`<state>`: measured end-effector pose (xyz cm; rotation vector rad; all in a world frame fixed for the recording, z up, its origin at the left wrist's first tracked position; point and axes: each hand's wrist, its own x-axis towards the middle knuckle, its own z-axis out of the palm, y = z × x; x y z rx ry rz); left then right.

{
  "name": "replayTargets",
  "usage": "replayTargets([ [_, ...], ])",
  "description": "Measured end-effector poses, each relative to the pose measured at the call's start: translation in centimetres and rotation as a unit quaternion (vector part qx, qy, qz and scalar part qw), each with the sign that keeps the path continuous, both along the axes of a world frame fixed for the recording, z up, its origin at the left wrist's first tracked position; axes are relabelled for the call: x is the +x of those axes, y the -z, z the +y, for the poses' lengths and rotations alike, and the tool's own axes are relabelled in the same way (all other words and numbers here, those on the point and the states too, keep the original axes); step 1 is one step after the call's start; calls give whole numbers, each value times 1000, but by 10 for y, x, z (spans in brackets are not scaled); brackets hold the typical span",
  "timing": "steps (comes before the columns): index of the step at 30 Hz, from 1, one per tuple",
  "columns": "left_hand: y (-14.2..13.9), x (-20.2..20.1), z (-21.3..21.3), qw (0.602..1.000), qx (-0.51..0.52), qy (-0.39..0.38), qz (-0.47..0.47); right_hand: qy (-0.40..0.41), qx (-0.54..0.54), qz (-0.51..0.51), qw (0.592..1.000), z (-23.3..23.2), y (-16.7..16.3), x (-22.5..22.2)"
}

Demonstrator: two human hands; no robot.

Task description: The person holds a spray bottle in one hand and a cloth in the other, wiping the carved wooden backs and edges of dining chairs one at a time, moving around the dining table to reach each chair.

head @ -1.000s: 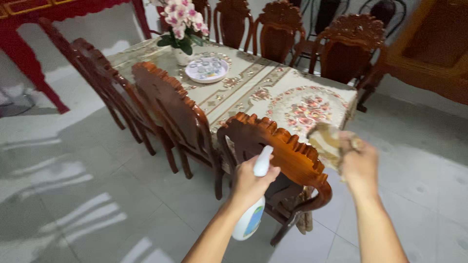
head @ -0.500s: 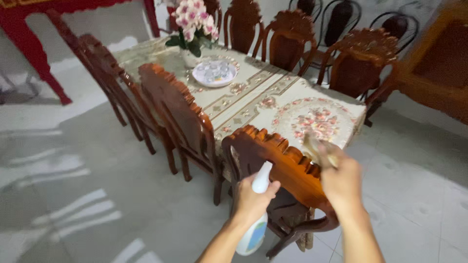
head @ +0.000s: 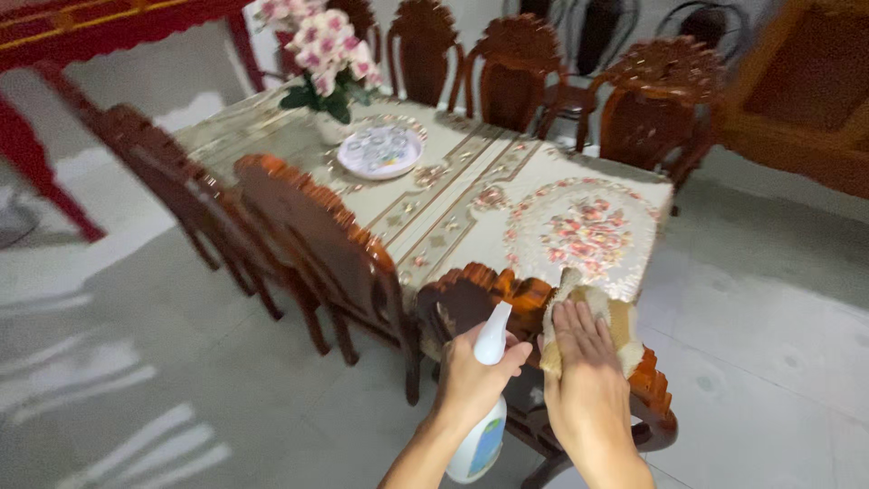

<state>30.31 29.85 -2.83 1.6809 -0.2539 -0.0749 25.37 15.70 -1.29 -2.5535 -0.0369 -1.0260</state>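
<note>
A: What is changing at the carved wooden chair [head: 507,299]?

B: The right hand [head: 588,380], lifted clear a second ago, is now pressing its tan cloth [head: 597,312] flat-palmed onto the glossy scalloped top rail, so wiping is beginning.

A: And the other hand?

B: The left hand [head: 475,380] is gripping a white plastic spray bottle [head: 484,407], fingers wrapped around its neck, just beside the cloth.

Pale tiled floor [head: 136,380], carved wooden chairs [head: 308,244] around floral-clothed dining table [head: 471,181], red table [head: 81,36] behind
</note>
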Motion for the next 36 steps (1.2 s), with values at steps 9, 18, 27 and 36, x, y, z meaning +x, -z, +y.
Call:
replayTargets([
  [9, 5, 92, 53, 993, -34, 105, 37, 102, -65, 59, 991, 56, -5, 110],
  [18, 38, 162, 132, 973, -60, 217, 57, 225, -115, 128, 959, 145, 5, 150],
  [27, 35, 181, 149, 971, -37, 234, -24, 238, 21, 54, 970, 159, 7, 142],
  [36, 45, 201, 181, 972, -61, 219, 63, 254, -170, 187, 934, 181, -3, 216],
])
